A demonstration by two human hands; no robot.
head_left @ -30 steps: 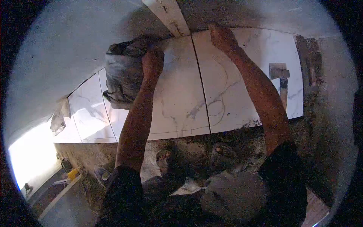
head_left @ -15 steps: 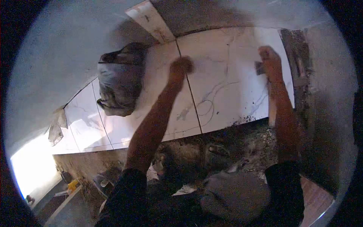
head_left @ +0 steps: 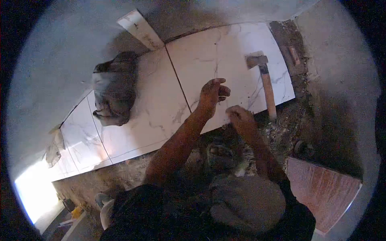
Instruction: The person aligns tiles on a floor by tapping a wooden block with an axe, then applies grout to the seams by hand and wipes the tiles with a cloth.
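Observation:
My left hand [head_left: 214,95] hovers over a white, grey-veined tile [head_left: 237,44], with its fingers bent and spread apart. I see nothing clear between them. Close beside it, near the tile's front edge, my right hand [head_left: 242,119] has its fingers curled in. It is somewhat blurred, and whatever it may hold is hidden. To the right, a hatchet [head_left: 268,90] with a wooden handle lies on the tile, its dark head towards the wall and its handle end past the front edge. Neither hand touches it.
A dark cloth-like bundle [head_left: 116,90] sits on the tiles to the left. A pale tile strip [head_left: 140,30] leans on the wall. Rubble [head_left: 275,134] lies below the front edge, and a reddish board [head_left: 319,190] stands at lower right. A rag [head_left: 55,150] hangs far left.
My right hand has left the hatchet area and come down and left, close to my left hand. The left hand has moved right, off the tile seam. The view has shifted slightly.

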